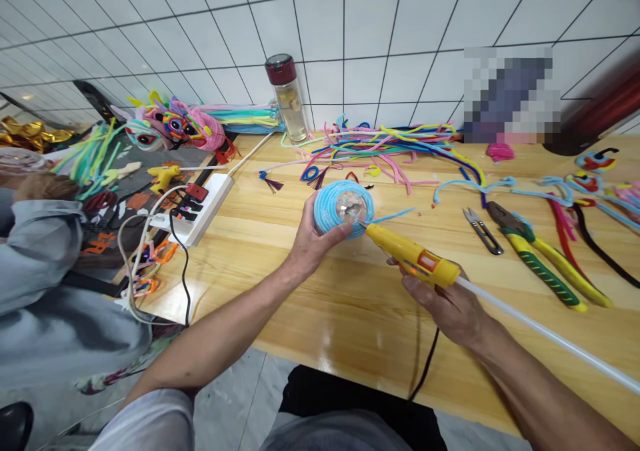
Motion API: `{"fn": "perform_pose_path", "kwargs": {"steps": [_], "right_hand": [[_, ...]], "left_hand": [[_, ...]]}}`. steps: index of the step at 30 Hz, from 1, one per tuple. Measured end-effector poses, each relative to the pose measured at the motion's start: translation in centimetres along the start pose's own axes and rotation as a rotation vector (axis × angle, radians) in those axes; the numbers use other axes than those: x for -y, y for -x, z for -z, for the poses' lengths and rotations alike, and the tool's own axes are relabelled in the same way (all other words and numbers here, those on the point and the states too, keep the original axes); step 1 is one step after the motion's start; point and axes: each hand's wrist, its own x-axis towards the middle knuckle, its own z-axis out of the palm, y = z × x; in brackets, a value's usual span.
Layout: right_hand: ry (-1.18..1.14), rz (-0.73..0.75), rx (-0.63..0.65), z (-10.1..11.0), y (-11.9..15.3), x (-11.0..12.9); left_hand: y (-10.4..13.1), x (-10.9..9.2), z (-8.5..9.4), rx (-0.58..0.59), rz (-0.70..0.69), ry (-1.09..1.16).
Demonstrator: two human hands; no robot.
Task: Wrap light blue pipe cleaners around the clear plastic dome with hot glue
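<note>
My left hand [315, 241] is wrapped round a ball coiled with light blue pipe cleaner [330, 207], its thumb along the lower edge. A bare, clear patch shows on the ball's upper face, and a loose blue end sticks out to the right. In my right hand [445, 304] is a yellow glue gun [410, 252], with a long white glue stick [540, 341] coming out of its back. The gun's nozzle meets the ball, or nearly so, at the lower edge of the bare patch. A black cord hangs down below the gun.
Pliers [545, 264] and thread snips [483, 231] lie to the right. Along the wall are a heap of colored pipe cleaners [380, 147] and a glass bottle [290, 101]. A power strip [210, 207] with cords lies left, beside another person's sleeve [45, 251].
</note>
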Motion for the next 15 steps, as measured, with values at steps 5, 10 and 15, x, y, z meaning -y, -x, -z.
{"fn": "perform_pose_path", "kwargs": {"steps": [5,10,15], "right_hand": [[0.031,0.036,0.009,0.03,-0.14,0.02],[0.035,0.034,-0.018,0.10,0.15,-0.59],[0.037,0.045,-0.005,0.19,0.36,-0.85]], "left_hand": [[-0.08,0.21,0.16,0.013,-0.010,-0.016],[-0.04,-0.03,-0.06,0.005,0.014,0.012],[0.07,-0.55,-0.28,0.010,0.042,0.010]]}}
